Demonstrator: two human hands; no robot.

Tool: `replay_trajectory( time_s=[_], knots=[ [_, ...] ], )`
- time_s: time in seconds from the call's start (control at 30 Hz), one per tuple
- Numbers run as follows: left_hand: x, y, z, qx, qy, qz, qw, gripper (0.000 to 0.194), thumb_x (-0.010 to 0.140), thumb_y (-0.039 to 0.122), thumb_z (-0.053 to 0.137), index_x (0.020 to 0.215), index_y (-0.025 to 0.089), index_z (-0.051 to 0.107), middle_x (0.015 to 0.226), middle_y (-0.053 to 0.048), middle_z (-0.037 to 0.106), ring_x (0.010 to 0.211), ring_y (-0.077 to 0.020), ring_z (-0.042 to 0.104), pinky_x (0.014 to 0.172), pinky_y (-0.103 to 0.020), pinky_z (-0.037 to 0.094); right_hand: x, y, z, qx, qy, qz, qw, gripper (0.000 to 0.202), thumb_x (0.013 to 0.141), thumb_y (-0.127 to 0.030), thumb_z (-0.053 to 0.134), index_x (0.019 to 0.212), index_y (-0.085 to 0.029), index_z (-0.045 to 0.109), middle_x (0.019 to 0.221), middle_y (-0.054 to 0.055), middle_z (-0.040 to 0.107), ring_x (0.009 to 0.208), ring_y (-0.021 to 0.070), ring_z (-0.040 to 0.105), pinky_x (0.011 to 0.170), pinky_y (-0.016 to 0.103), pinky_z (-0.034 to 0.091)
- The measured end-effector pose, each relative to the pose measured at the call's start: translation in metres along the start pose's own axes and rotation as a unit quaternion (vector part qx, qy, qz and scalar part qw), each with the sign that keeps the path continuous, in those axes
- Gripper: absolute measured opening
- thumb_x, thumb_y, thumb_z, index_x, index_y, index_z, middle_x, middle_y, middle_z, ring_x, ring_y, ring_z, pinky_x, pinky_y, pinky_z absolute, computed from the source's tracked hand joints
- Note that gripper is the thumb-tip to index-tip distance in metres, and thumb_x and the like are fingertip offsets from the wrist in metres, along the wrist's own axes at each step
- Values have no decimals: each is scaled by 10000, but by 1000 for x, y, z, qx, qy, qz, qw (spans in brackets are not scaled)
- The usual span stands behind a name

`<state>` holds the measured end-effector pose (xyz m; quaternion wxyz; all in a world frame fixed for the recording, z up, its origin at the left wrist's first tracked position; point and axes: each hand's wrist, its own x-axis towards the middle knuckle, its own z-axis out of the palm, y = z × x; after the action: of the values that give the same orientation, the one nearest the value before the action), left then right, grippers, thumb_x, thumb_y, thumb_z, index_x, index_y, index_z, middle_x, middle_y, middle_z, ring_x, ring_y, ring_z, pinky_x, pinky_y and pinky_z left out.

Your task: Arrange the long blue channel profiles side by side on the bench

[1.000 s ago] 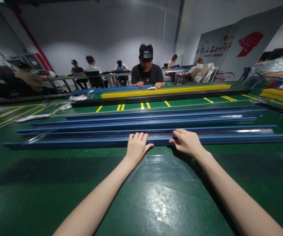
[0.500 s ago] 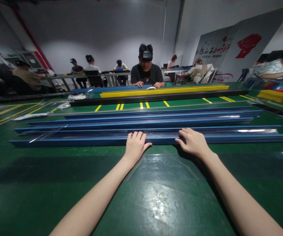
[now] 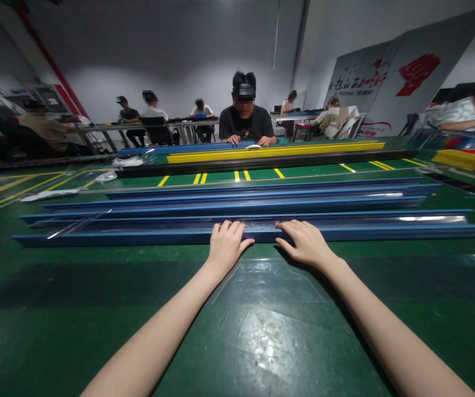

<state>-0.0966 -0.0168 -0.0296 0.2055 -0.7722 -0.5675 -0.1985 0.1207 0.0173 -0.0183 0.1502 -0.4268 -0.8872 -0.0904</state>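
Observation:
A long blue plastic channel (image 3: 109, 238) lies crosswise on the green table, its trough facing up and clear film (image 3: 370, 220) inside it. My left hand (image 3: 226, 245) grips the near wall of this channel, fingers over the rim and thumb on the front side. To the right of it, my right hand (image 3: 306, 241) holds the same wall, fingertips down in the trough at the film and thumb outside. Under my forearms a clear plastic sheet (image 3: 270, 281) lies flat on the table. Behind the channel lie more blue channels (image 3: 221, 208).
Farther back lie a yellow strip (image 3: 279, 151) and a black strip (image 3: 262, 164). A co-worker (image 3: 246, 118) sits opposite, with hands on a blue strip. On the right are a phone-like dark slab (image 3: 456, 183) and a yellow tray (image 3: 463, 160). Crumpled film (image 3: 128, 161) lies at left.
My right hand has slid left along the channel's near wall, closer to my left hand. The left hand stays almost in place.

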Motion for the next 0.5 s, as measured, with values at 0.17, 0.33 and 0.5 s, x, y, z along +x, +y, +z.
replay_trajectory(
  time_s=[0.17, 0.33, 0.5],
  knots=[
    [0, 0, 0, -5, -2, 0, 1000, 330, 801, 480, 505, 904, 177, 586, 962, -59, 654, 876, -219, 526, 709, -340, 306, -1, 0, 0, 11, 2, 8, 1000, 390, 848, -384, 392, 1123, -154, 545, 1104, 99, 615, 1002, 214, 534, 828, 325, 364],
    [1, 0, -1, -1, -7, -1, 1000, 338, 800, 489, 499, 868, 169, 582, 909, -48, 658, 827, -217, 531, 690, -333, 296, -1, 0, 0, 12, -1, 16, 1000, 407, 847, -375, 391, 1153, -150, 535, 1147, 96, 597, 1032, 212, 531, 854, 330, 375],
    [2, -1, -2, 9, -12, -3, 1000, 345, 798, 503, 491, 820, 168, 572, 836, -45, 652, 791, -215, 528, 675, -327, 289, -1, 0, 0, 13, -1, 21, 1000, 413, 848, -370, 384, 1169, -154, 530, 1155, 89, 595, 1040, 210, 536, 855, 326, 390]
  ],
)
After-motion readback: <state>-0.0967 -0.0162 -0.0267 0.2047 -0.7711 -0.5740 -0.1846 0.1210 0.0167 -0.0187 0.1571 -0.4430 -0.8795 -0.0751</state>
